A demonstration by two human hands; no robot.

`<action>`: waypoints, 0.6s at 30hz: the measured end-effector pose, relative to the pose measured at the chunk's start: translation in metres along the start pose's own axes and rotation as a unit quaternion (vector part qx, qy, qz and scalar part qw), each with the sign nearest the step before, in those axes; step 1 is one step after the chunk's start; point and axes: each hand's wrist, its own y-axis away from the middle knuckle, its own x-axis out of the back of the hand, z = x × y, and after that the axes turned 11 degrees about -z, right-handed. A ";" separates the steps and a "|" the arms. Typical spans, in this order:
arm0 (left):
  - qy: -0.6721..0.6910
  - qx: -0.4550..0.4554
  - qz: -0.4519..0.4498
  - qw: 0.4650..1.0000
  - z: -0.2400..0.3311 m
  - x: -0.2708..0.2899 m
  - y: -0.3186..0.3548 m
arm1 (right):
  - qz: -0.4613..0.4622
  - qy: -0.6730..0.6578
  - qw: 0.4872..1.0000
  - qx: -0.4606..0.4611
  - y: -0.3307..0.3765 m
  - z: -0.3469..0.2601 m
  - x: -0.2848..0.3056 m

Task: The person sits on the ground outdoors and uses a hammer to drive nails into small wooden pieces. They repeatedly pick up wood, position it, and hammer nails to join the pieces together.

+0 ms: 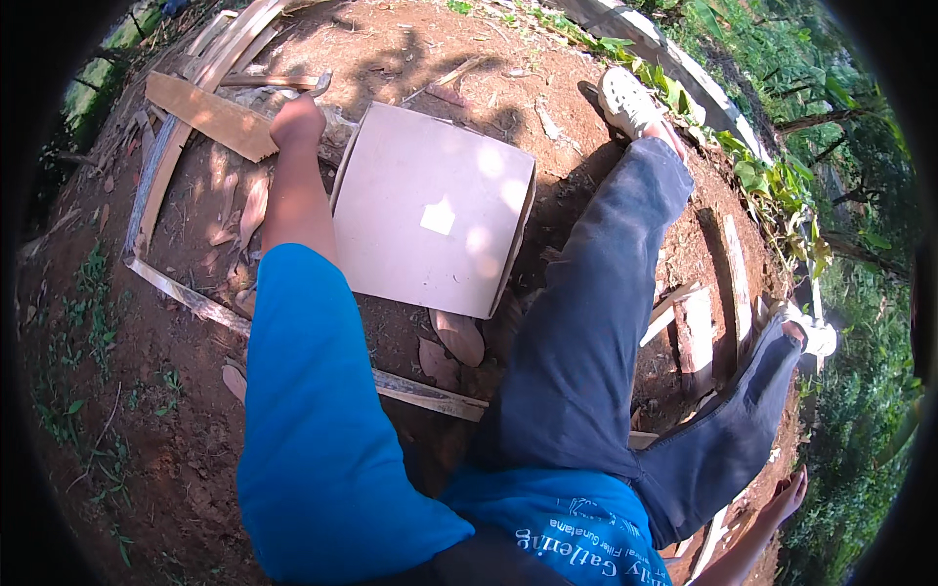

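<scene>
Stretched out at the upper left, my left hand is closed, its fingers curled at the end of a flat brown board with a jagged edge. Just above the fist shows a small curved metal piece, close to a thin wooden stick; whether the hand touches these cannot be told. To the right of my left forearm sits a light brown cardboard box with a pale patch on top. My right hand hangs low at the right edge, fingers extended, nothing seen in it.
Long wooden strips lie at the left, and another strip crosses below the box. Wood pieces rest between my legs. Dry leaves dot the brown soil. A concrete edging and green plants border the right.
</scene>
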 end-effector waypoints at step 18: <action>-0.148 -0.058 0.011 0.987 0.014 -0.051 -0.132 | 0.006 0.126 0.942 -0.311 0.069 0.069 0.097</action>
